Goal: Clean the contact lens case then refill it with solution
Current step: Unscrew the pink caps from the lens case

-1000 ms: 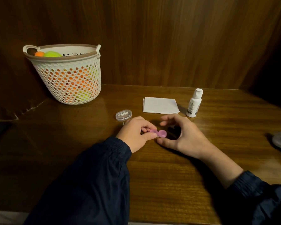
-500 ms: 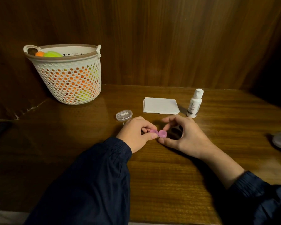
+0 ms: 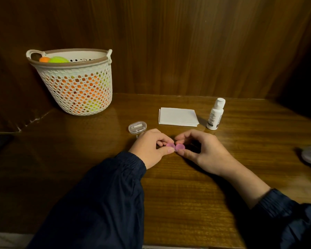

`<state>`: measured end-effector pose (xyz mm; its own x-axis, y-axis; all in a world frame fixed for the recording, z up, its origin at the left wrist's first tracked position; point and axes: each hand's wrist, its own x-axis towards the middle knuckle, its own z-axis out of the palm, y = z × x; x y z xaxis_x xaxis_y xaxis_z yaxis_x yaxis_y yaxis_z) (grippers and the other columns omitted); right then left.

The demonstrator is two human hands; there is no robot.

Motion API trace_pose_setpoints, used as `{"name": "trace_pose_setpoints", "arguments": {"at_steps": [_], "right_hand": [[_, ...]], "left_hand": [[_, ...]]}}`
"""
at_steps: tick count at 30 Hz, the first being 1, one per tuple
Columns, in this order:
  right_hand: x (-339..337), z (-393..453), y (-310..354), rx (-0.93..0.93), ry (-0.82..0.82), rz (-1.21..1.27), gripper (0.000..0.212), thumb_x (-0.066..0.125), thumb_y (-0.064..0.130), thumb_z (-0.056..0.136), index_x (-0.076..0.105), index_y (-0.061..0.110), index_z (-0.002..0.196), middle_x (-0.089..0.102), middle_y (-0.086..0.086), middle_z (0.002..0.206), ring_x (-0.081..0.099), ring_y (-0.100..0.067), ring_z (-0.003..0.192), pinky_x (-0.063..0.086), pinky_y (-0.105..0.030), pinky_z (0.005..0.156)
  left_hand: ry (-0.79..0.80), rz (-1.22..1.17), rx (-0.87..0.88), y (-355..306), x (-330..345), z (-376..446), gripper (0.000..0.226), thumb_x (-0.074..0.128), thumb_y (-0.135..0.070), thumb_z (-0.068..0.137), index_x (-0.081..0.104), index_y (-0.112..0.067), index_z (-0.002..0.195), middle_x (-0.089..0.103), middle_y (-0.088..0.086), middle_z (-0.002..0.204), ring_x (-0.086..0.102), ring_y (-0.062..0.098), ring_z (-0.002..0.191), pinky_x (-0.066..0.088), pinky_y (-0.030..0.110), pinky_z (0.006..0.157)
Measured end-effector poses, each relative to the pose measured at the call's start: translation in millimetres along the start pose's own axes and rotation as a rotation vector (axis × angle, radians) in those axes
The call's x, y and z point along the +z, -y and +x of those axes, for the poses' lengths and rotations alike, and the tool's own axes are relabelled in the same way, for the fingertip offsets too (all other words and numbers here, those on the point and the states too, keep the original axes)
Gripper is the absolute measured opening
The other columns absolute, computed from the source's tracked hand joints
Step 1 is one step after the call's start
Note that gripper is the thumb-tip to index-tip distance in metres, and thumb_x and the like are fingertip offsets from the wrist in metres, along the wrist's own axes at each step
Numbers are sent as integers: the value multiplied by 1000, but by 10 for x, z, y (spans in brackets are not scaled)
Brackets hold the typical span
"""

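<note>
Table (image 3: 169, 203): dark wood, backed by wood panelling.
Basket (image 3: 75, 87): white mesh, far left, orange and green balls inside.
Left hand (image 3: 149, 148): thumb and fingers pinch the left cap of the contact lens case.
Right hand (image 3: 203, 151): curled fingers grip the right cap.
Tissue (image 3: 178, 116): folded white, behind the hands.
Solution bottle (image 3: 215, 115): upright, just right of the tissue.
Clear box (image 3: 137, 127): just behind the left hand.
Contact lens case (image 3: 175, 147): pink, between both hands, low over the table.
</note>
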<state>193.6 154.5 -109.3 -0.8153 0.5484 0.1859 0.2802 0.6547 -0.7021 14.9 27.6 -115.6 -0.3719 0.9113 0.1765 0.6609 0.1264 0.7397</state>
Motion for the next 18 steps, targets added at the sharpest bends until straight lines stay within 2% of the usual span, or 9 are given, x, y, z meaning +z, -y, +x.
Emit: {"name": "trace_pose_setpoints", "arguments": {"at_steps": [3,6,8,11,13,15,18], "right_hand": [[-1,-13,-7,-32,-27,34,28,83,37,89,70,42,114,72,29,111,67,6,109,56,-23,97],[-10,6,-31,-23,-128,73,25,81,29,92,72,38,114,75,22,108,67,6,108,55,-19,94],[-31,27,-59,7,-213,56,18,78,29,95,74,37,111,75,22,105,66,9,105,52,-15,89],[-68,47,-116,56,-300,-60,12,74,33,98,71,43,102,68,32,99,62,13,99,41,-6,79],[-83,51,-148,89,-326,-116,14,73,33,99,67,46,97,61,35,94,58,11,92,37,-7,78],[-89,52,-176,118,-334,-146,15,74,32,98,66,44,95,60,32,92,57,6,91,40,-14,83],[-91,50,-190,140,-328,-154,23,75,31,97,64,47,87,59,32,87,55,8,88,36,-10,74]], "left_hand": [[0,10,-1,-1,0,-3,19,80,-26,93,80,-31,111,65,-13,109,62,6,99,56,37,98],[-3,2,-3,-5,-4,-8,20,79,-24,93,80,-30,112,65,-12,109,63,7,99,57,38,98],[-3,0,-2,-11,-4,-13,19,79,-23,94,81,-29,111,66,-11,109,63,7,98,58,35,96],[-7,8,7,-18,-5,-22,19,78,-21,94,81,-28,112,66,-10,110,63,7,96,57,28,93],[-5,15,15,-14,-4,-27,21,78,-21,94,80,-28,114,66,-10,111,63,6,95,54,24,91],[-4,19,21,-9,-3,-27,22,77,-22,95,80,-28,116,66,-10,113,63,4,96,52,21,90],[1,24,33,-6,-8,-28,25,77,-23,96,78,-27,121,66,-10,116,63,3,98,52,19,89]]}}
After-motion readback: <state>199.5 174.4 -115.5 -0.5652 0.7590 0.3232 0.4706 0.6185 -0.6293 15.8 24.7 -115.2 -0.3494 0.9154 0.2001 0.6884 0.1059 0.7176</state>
